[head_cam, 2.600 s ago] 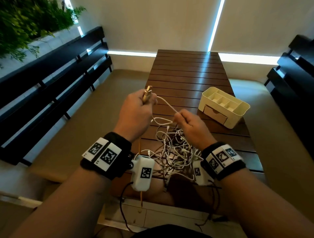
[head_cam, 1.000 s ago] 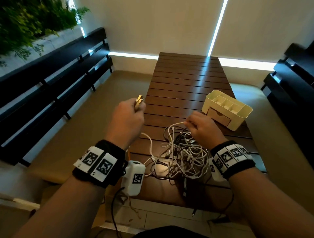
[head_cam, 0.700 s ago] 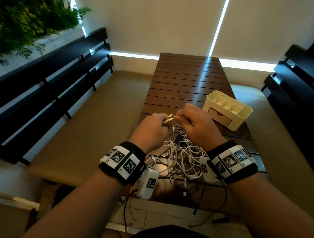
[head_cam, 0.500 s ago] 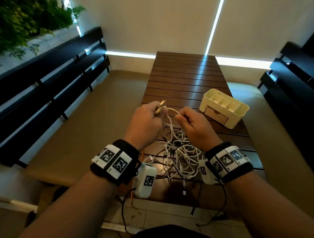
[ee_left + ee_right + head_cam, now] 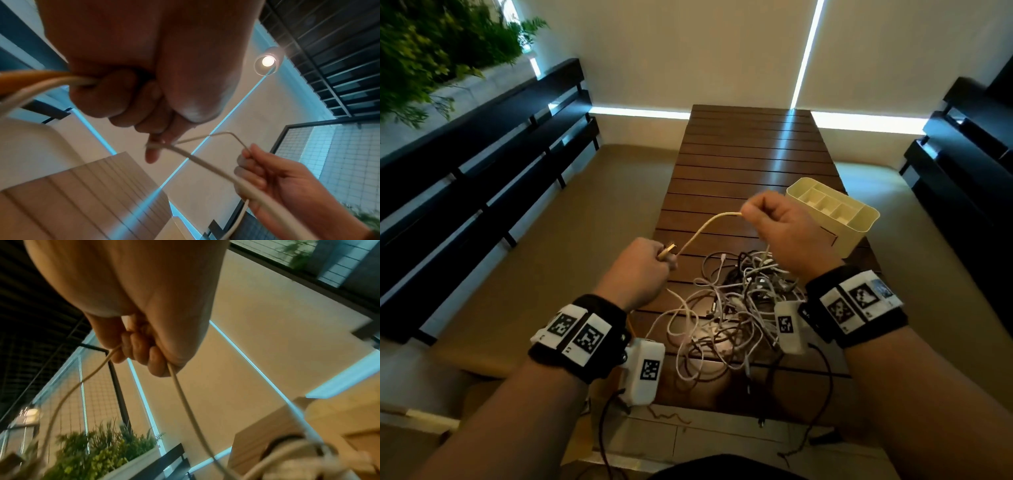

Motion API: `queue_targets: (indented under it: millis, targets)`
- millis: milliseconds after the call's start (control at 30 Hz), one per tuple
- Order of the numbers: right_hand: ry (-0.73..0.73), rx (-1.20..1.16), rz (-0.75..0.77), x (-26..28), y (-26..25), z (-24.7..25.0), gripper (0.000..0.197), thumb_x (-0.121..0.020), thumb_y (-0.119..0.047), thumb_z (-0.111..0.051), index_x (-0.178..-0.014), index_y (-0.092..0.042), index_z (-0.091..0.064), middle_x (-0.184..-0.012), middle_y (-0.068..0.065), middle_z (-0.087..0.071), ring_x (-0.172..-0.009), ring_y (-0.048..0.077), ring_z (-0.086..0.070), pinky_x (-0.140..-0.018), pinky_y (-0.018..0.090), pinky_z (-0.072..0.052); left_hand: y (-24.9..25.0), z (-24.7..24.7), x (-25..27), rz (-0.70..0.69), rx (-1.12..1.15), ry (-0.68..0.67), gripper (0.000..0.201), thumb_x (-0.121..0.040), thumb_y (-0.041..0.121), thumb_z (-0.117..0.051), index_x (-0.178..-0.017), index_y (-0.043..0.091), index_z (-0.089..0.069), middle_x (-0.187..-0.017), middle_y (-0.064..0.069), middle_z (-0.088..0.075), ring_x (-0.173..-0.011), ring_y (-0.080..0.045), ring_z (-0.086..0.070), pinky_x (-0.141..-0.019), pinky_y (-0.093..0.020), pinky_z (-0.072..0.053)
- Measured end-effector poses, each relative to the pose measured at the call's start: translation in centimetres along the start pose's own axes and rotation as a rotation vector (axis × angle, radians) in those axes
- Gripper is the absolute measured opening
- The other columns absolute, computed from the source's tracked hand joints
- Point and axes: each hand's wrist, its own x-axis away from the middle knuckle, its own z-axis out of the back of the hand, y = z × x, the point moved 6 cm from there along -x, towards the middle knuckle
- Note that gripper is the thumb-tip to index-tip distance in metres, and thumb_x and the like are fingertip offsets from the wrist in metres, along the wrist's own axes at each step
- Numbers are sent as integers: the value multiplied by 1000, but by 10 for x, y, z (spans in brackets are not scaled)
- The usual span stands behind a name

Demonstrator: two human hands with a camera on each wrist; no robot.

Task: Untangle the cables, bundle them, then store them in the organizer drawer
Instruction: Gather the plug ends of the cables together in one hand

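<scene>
A tangle of white and dark cables (image 5: 736, 308) lies on the near end of the slatted wooden table (image 5: 750, 157). My left hand (image 5: 643, 270) grips the plug end of a cream cable (image 5: 702, 230), raised above the table's left edge. My right hand (image 5: 780, 226) pinches the same cable farther along, higher and to the right, so a short span stretches between the hands. In the left wrist view the cable (image 5: 207, 164) runs from my curled left fingers to my right hand (image 5: 273, 177). The right wrist view shows the cable (image 5: 180, 389) hanging from my pinching fingers.
A cream organizer (image 5: 835, 216) with open top compartments stands on the table just behind my right hand; its drawer front is mostly hidden. Dark benches (image 5: 482, 161) run along both sides, with cushioned seats below. Plants (image 5: 431, 44) fill the upper left.
My hands were close together over the tangle. Now the right hand has risen up and to the right while the left dropped leftward, drawing a span of cream cable out between them.
</scene>
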Motion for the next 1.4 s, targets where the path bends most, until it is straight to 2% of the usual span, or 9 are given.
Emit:
queue_targets:
  millis: [133, 200, 333, 567, 667, 867, 967, 1200, 1400]
  targets:
    - [-128, 272, 77, 3, -4, -18, 21, -100, -24, -56, -82, -35, -56, -68, -10, -54, -58, -2, -48, -54, 7, -38, 26, 15, 10, -158, 79, 136, 23, -103, 25, -51, -87, 16, -65, -71, -3, -57, -63, -17, -48, -57, -30, -36]
    - [-149, 281, 112, 5, -6, -27, 18, -100, -23, -56, -85, -35, -57, -71, -6, -57, -60, 1, -49, -56, 8, -39, 42, 13, 14, -251, 116, 121, 20, -103, 24, -51, -101, 14, -68, -75, -1, -60, -62, -13, -47, -59, -30, -37]
    - [-108, 217, 159, 3, -15, -26, 12, -99, -22, -57, -88, -26, -60, -71, -5, -57, -61, 3, -47, -56, 11, -37, 56, -4, 12, -304, 49, 19, 21, -102, 25, -53, -88, 15, -66, -69, 5, -55, -58, -9, -45, -57, -29, -34]
    - [-189, 185, -68, 24, 41, -36, 29, -103, -36, -45, -94, -13, -61, -68, -5, -53, -54, 3, -45, -54, 23, -39, 68, 33, 26, -431, 319, 327, 27, -103, 17, -52, -78, 15, -62, -64, 1, -50, -50, -3, -41, -46, -15, -33]
    - [-165, 186, -132, 31, 53, -31, 29, -104, -35, -42, -93, -17, -61, -69, -5, -54, -55, 3, -46, -55, 25, -39, 55, 33, 23, -331, 293, 311, 29, -103, 20, -51, -81, 8, -66, -67, -4, -52, -51, -4, -40, -47, -17, -32]
    - [-16, 145, 7, 10, 6, 1, 15, -100, -29, -55, -94, -23, -67, -82, 5, -62, -70, 14, -53, -63, 23, -43, 7, -8, 10, -27, -99, -120, 28, -101, 24, -55, -80, 13, -70, -67, -2, -56, -60, -18, -48, -56, -29, -34]
    - [-72, 195, 35, 7, -7, -3, 14, -98, -29, -58, -96, -22, -70, -85, 3, -66, -77, 16, -58, -70, 30, -47, 20, 4, 14, -101, 27, 49, 39, -101, 22, -54, -62, 18, -52, -57, 2, -42, -53, -15, -36, -51, -28, -27]
    - [-100, 157, -22, 25, 1, -4, 17, -98, -26, -58, -86, -33, -68, -79, -10, -63, -72, 7, -57, -68, 27, -44, 15, 28, 18, -153, 226, 236, 36, -103, 23, -51, -68, 14, -52, -62, 0, -41, -54, -14, -34, -55, -30, -32]
    - [-277, 88, -170, 64, 28, -28, 11, -93, -25, -66, -88, -23, -76, -81, -6, -60, -77, 10, -58, -75, 25, -43, -26, 17, 14, -84, 265, 247, 35, -102, 25, -53, -102, -7, -66, -74, -6, -51, -65, -9, -45, -57, -25, -34]
